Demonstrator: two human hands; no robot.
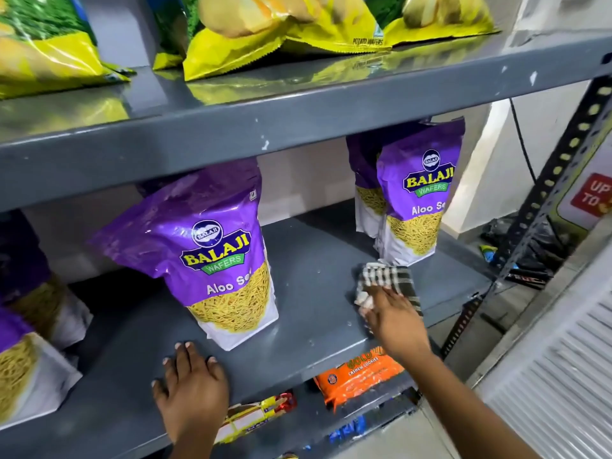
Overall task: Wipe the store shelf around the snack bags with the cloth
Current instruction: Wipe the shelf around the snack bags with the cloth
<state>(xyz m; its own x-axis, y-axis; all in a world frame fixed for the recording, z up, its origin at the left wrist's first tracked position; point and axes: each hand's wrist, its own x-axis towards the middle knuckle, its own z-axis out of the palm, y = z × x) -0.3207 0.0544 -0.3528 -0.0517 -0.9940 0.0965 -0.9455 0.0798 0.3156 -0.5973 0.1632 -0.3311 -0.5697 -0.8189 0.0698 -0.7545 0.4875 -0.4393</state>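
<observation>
Grey metal shelf (pixel 314 260) carries purple snack bags (pixel 218 253) standing upright, one at centre, another at two o'clock, more at nine o'clock. At four o'clock the right hand (pixel 394 319) presses a checked cloth (pixel 387 279) flat on the shelf, just before the far bag. At six o'clock the left hand (pixel 188 389) lies open, fingers spread, holding nothing.

the tops of the purple bags (pixel 215 253) are hidden by the upper shelf (pixel 231 140). part of the cloth (pixel 387 279) is covered by the right hand (pixel 394 319). the yellow bags (pixel 281 31) are cut off by the top edge.
</observation>
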